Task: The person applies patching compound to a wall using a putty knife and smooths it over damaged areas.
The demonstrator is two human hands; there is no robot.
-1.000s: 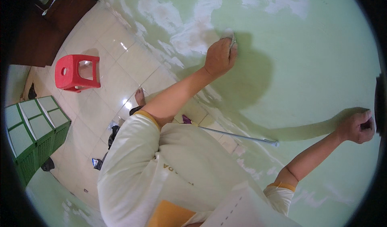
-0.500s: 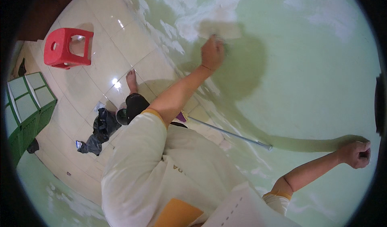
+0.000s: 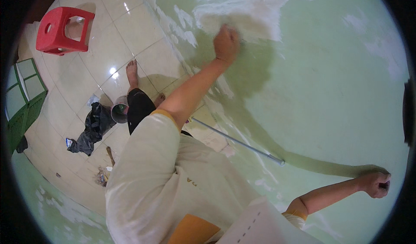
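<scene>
My left hand (image 3: pixel 226 43) is closed and pressed toward the pale green wall (image 3: pixel 320 105), at the edge of a rough whitish patch (image 3: pixel 255 16). Something thin and greyish shows beside its fingers, but blur and the hand itself hide what it is. Over at the far right, my right hand (image 3: pixel 375 184) is curled into a loose fist against or close to the same wall. Its fingers wrap round a dark hollow, and no object shows in it. Both arms are stretched out, throwing shadows on the wall.
A red plastic stool (image 3: pixel 65 31) lies or stands on the tiled floor (image 3: pixel 71 92). Near my bare foot (image 3: pixel 132 70) are a bucket (image 3: pixel 120 110) and a black plastic bag (image 3: pixel 96 124). A grey pole (image 3: pixel 238 141) leans at the wall. A green panelled piece (image 3: pixel 28 101) is far left.
The view has shifted, so the stool, bag and bucket sit further left. My left hand has moved slightly along the whitish patch, staying closed. My right fist appears lower in the picture.
</scene>
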